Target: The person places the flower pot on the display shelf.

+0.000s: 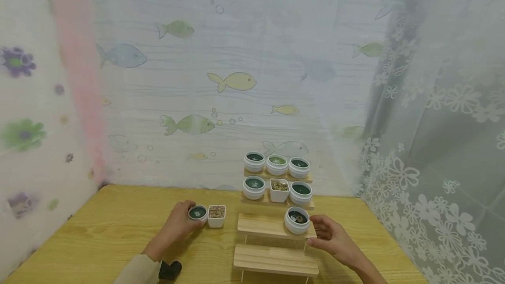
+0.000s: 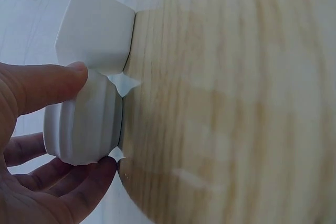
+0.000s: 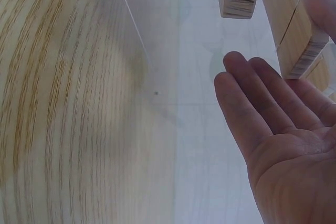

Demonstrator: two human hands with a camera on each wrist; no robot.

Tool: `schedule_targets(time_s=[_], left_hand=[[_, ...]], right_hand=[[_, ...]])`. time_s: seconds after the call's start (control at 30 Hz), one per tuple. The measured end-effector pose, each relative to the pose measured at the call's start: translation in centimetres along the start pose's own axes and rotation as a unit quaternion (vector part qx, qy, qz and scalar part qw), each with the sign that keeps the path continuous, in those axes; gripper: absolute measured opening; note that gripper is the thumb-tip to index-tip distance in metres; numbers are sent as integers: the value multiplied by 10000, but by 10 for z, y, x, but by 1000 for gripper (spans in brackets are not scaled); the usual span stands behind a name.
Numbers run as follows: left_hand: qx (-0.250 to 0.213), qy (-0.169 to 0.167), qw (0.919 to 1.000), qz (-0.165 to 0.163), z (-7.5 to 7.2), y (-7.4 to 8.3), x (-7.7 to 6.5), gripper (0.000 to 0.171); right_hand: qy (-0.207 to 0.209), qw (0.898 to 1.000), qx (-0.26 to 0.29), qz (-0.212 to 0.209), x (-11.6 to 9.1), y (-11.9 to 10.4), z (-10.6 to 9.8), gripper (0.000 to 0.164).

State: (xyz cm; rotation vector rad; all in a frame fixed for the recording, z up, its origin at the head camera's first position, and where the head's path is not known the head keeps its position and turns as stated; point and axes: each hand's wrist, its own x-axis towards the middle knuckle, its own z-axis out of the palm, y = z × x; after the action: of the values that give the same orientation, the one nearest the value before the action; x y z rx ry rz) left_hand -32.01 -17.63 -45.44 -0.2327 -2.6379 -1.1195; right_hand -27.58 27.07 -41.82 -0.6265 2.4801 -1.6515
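My left hand grips a small round white bowl with a dark green filling, thumb on one side and fingers on the other. The left wrist view has this ribbed bowl low at the wooden tabletop. Right beside it stands a square white bowl of small pinkish-brown bits. My right hand, fingers extended and slightly bent, is at the right end of a wooden step. A round white bowl with a dark filling sits on that step, close to the fingertips. Whether they touch it, I cannot tell.
Two higher steps hold several round white bowls with green fillings and a square bowl of mixed bits. A lower wooden step stands in front. A black object is by the left sleeve. Patterned curtains surround the table.
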Motion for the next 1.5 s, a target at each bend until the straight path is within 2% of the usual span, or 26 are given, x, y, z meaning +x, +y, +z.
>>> schedule_targets(time_s=[0.43,0.83,1.17,1.5], left_hand=[[38,126,9999,-59,-1,1,-1,59],[-12,289,9996,-71,-8,13,1,58],[-205,427,9986,241,-12,22,-3,58],[-387,598,9957,585,-14,48,-7,60]], right_hand=[[-26,10000,40,30,0,0,0,61],[-45,10000,39,23,1,-1,-1,61],[-19,10000,31,63,0,0,0,61],[-1,10000,14,9,1,1,0,60]])
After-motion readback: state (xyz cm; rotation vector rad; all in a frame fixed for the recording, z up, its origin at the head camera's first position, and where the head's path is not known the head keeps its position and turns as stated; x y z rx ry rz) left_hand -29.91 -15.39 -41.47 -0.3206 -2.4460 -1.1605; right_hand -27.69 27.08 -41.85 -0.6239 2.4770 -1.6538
